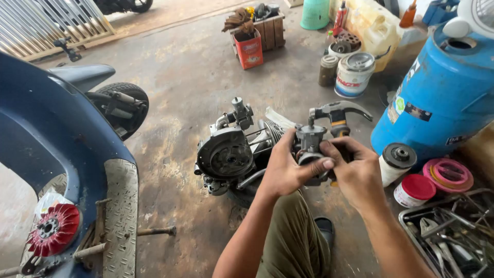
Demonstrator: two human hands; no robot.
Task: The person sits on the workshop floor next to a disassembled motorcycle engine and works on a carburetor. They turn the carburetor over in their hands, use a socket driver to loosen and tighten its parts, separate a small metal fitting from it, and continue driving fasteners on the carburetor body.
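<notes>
We look down over our own knee at a stained, rough concrete workshop floor. Our left hand [283, 172] and right hand [355, 175] meet in the middle of the view, both wrapped closely around a small carburetor [310, 141], a lumpy grey cast-metal body with a short post standing up from its top. The left thumb lies across its lower front, and the right fingers curl tightly round its right side, so both hands have a firm hold on it. The carburetor is held in the air just in front of a scooter engine [229, 154] that sits on the floor: dark, oily metal, with a round, dished cover on its left face and thin cooling fins behind. Just behind the hands lies a claw hammer [339, 110] with a dull steel head. To the left curves the smooth blue body of a scooter [46, 128], with a ridged metal footplate and a red finned fan wheel [54, 229] resting low on it. To the right stands a large blue plastic drum [442, 98], and near it a white tub with a red lid [415, 189]. At bottom right, a shallow metal tray [406, 219] holds a tangle of steel hand tools.
</notes>
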